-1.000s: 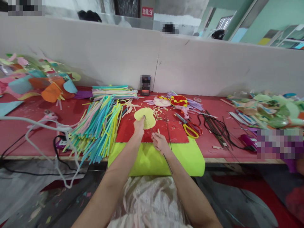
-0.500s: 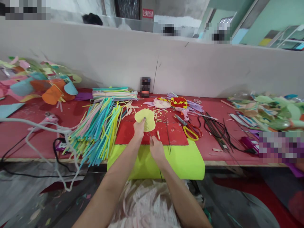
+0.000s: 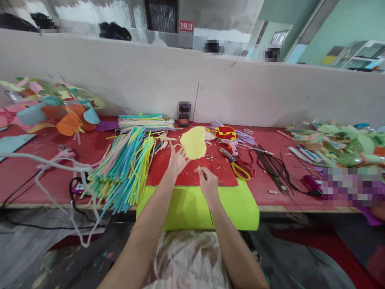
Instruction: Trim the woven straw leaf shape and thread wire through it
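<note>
A pale yellow sheet cutout (image 3: pixel 194 143) with a wavy outline stands up over the red board (image 3: pixel 164 176). A thin dark stick (image 3: pixel 211 218) runs up toward its lower edge, and my right hand (image 3: pixel 208 180) is closed around that stick just below the cutout. To the cutout's lower left, my left hand (image 3: pixel 178 161) is open with its fingers spread. Its fingertips are close to the cutout's edge; whether they touch it I cannot tell. Beneath the red board lies a bright yellow-green sheet (image 3: pixel 192 208) that hangs over the table's front edge.
Bundles of coloured strips (image 3: pixel 123 168) lie left of the board. Scissors (image 3: pixel 239 166), a pink glue gun (image 3: pixel 232 147) and dark sticks (image 3: pixel 270 166) are on the right. A phone (image 3: pixel 184 114) leans against the white partition (image 3: pixel 144 80). A white cable (image 3: pixel 39 158) loops at left.
My left hand has let go of the yellow cutout and spread its fingers. The cutout has moved right and turned on its stick, and my right hand has shifted slightly right with it.
</note>
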A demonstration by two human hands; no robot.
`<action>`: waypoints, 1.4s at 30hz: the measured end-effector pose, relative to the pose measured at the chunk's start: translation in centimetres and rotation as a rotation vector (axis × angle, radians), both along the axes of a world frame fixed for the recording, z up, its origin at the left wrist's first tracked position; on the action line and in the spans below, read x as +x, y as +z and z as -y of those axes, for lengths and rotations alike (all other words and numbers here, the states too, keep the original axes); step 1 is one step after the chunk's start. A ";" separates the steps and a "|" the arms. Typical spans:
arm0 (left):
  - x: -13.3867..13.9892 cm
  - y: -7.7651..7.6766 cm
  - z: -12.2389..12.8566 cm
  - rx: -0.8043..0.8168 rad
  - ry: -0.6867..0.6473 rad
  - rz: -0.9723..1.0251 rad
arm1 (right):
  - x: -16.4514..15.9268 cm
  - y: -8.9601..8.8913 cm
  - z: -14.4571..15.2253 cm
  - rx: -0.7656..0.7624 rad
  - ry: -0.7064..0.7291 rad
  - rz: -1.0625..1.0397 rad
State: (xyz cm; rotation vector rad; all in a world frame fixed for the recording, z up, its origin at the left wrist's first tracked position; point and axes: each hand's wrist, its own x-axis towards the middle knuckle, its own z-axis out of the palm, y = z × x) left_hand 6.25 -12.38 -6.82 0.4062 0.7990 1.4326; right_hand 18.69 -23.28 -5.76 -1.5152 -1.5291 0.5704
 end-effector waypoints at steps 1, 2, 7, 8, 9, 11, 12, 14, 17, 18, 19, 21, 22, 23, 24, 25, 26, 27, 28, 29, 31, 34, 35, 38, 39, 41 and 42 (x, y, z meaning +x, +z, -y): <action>0.0 0.2 0.3 0.086 -0.070 0.057 | 0.0 0.3 0.2 0.035 -0.081 0.121; 0.0 0.2 0.5 0.174 -0.150 0.107 | 0.0 0.5 0.3 0.050 -0.145 0.241; 0.7 -0.3 0.8 0.359 -0.297 0.161 | -0.1 -0.9 0.4 0.015 -0.152 0.572; 0.7 -0.5 0.6 0.333 -0.271 0.152 | -0.1 -1.3 0.3 0.012 -0.136 0.582; 0.7 -0.6 0.4 0.289 -0.237 0.134 | 0.0 -1.7 0.3 0.012 -0.124 0.579; 0.5 -1.0 -0.1 0.174 -0.168 0.084 | 0.1 -2.4 0.3 0.018 -0.092 0.543; 0.5 -1.2 -0.3 0.121 -0.129 0.059 | 0.1 -2.7 0.3 0.016 -0.070 0.508; 0.4 -1.7 -0.8 0.043 -0.047 0.022 | 0.0 -3.4 0.3 -0.009 -0.005 0.385; 0.5 -2.4 -1.2 -0.014 0.023 0.001 | -0.3 -4.4 0.0 -0.063 0.098 0.090; 0.5 -2.5 -1.3 -0.023 0.028 -0.001 | -0.4 -4.7 -0.2 -0.083 0.128 -0.021; 0.5 -2.6 -1.3 -0.025 0.027 -0.001 | -0.5 -5.0 -0.3 -0.109 0.156 -0.132; 0.5 -2.7 -1.3 -0.029 0.018 -0.001 | -0.5 -5.3 -0.5 -0.188 0.205 -0.359; 0.5 -2.7 -1.2 -0.030 0.012 0.000 | -0.5 -5.3 -0.5 -0.237 0.230 -0.476; 0.6 -2.6 -1.1 -0.031 0.006 0.002 | -0.5 -5.3 -0.6 -0.282 0.252 -0.591; 0.6 -2.5 -1.1 -0.032 0.001 0.004 | -0.4 -5.2 -0.6 -0.319 0.273 -0.701; 0.6 -2.4 -1.0 -0.034 -0.001 0.006 | -0.4 -5.1 -0.6 -0.345 0.293 -0.798; 0.6 -2.3 -1.0 -0.034 0.001 0.008 | -0.4 -4.9 -0.6 -0.363 0.314 -0.876; 0.5 -2.2 -0.9 -0.034 0.006 0.009 | -0.4 -4.8 -0.6 -0.375 0.332 -0.929; 0.5 -2.1 -0.9 -0.033 0.012 0.010 | -0.4 -4.7 -0.6 -0.383 0.345 -0.957; 0.4 -2.0 -0.9 -0.031 0.019 0.008 | -0.4 -4.7 -0.6 -0.389 0.350 -0.957; 0.3 -2.0 -0.9 -0.030 0.032 0.000 | -0.6 -4.7 -0.5 -0.377 0.326 -0.866; 0.0 -2.1 -0.9 -0.031 0.061 -0.020 | -1.3 -4.9 -0.3 -0.214 0.208 -0.531; 0.0 -2.2 -1.0 -0.034 0.077 -0.029 | -1.5 -4.9 -0.1 -0.144 0.163 -0.407; 0.0 -2.5 -1.3 -0.044 0.133 -0.062 | -1.9 -5.1 0.2 -0.037 0.070 -0.168; 0.0 -2.6 -1.4 -0.045 0.147 -0.071 | -1.9 -5.2 0.2 -0.036 0.064 -0.147; 0.1 -2.8 -1.6 -0.042 0.156 -0.082 | -1.8 -5.3 0.0 -0.065 0.095 -0.189; 0.1 -2.8 -1.7 -0.040 0.156 -0.085 | -1.7 -5.3 -0.2 -0.097 0.122 -0.250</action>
